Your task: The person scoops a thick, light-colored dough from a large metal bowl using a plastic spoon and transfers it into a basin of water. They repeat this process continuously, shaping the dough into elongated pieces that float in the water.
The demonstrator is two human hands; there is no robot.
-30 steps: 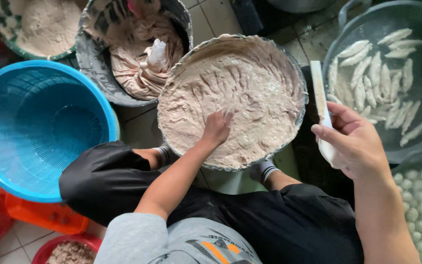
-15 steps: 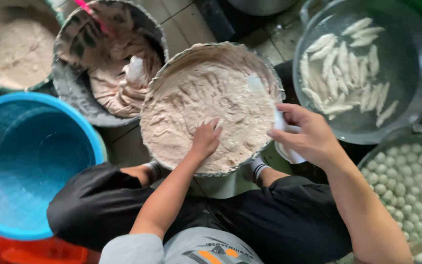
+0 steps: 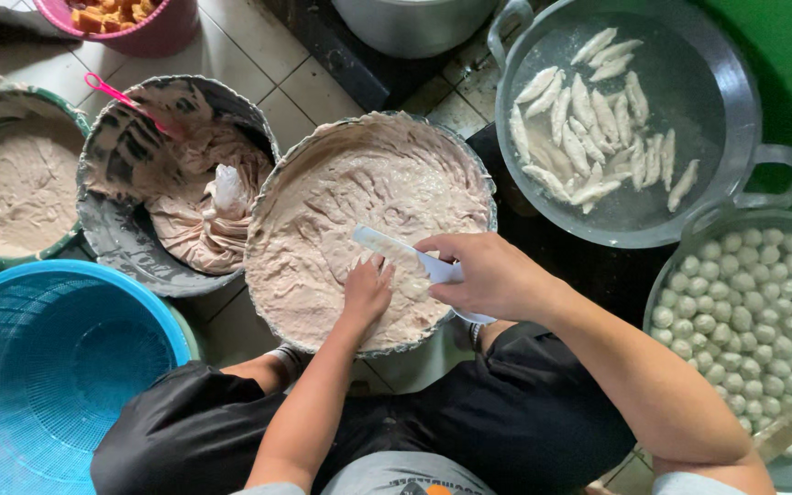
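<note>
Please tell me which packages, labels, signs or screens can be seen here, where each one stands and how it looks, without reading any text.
Crumpled clear plastic bag: lies on the pinkish paste in the grey round tub, left of the middle basin; whitish, smeared.
Printed patch on the grey garment: bottom edge of the view; orange and dark marks, mostly cut off.
No signs, screens or boxed packages are visible.

Left hand (image 3: 366, 291) presses into paste in the basin (image 3: 279, 183); right hand (image 3: 486, 275) holds a white scraper (image 3: 396, 249).
</note>
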